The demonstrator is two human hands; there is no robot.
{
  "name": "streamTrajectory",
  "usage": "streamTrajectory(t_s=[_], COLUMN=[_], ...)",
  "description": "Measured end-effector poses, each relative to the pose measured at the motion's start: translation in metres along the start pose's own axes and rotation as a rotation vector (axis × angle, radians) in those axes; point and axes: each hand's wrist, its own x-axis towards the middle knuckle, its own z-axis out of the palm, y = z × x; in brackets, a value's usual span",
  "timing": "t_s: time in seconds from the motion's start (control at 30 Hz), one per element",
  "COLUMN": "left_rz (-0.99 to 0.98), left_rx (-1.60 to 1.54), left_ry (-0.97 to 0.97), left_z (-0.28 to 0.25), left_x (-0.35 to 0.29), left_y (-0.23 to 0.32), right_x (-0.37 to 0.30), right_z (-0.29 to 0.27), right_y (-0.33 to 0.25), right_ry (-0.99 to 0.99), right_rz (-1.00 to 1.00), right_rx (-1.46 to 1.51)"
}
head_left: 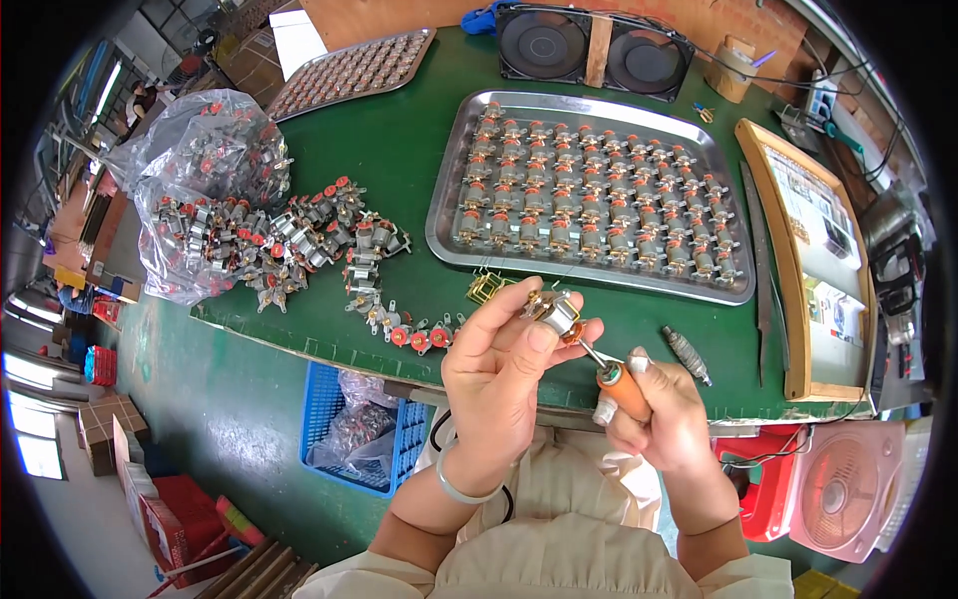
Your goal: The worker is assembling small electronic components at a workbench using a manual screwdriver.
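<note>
Between the thumb and fingers of my left hand (pixel 496 377) is a small silver metal component (pixel 556 313) with an orange-red part, held up in front of the bench edge. My right hand (pixel 671 414) is wrapped round the orange handle of a screwdriver (pixel 625 391). Its thin metal shaft points up and left at the component; the tip is hard to make out. Just beyond my left hand, a small brass-coloured frame (pixel 486 288) lies on the green bench. A row of loose similar components (pixel 420 338) ends beside my left fingers.
A metal tray (pixel 589 277) of components in rows stands beyond my hands. Another tray (pixel 349 75) is at far left, near a plastic bag (pixel 215 150) and heaped components. At right are a dark cylindrical tool (pixel 686 354) and a wooden frame (pixel 798 384). Fans (pixel 545 45) stand at the back.
</note>
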Motion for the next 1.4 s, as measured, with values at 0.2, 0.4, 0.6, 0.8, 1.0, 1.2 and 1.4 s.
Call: streamTrajectory(t_s=[0.2,0.4,0.6,0.8,1.0,1.2,1.4], left_rz=[-0.170,-0.157,-0.149,-0.141,-0.201,-0.178,-0.174], left_rx=[-0.014,0.401,0.757,0.778,0.753,0.789,0.814], left_ry=[0.022,-0.319,-0.413,-0.408,-0.452,-0.479,-0.457], left_z=[0.000,-0.020,-0.033,-0.031,-0.032,-0.034,-0.032], left_x=[0.009,0.016,0.011,0.009,0.011,0.012,0.014], left_y=[0.010,0.013,0.005,0.003,0.005,0.006,0.005], right_x=[-0.004,-0.011,0.012,0.023,0.029,0.031,0.036], right_z=[-0.003,-0.021,0.005,0.008,0.005,0.005,0.002], right_y=[-0.017,-0.049,-0.052,-0.056,-0.050,-0.061,-0.062], right_ry=[0.125,0.197,0.151,0.101,-0.010,-0.155,0.025], right_rz=[-0.298,-0.775,-0.893,-0.798,-0.779,-0.675,-0.645], right_rx=[-0.208,-0.544,-0.814,-0.682,-0.723,-0.665,-0.747])
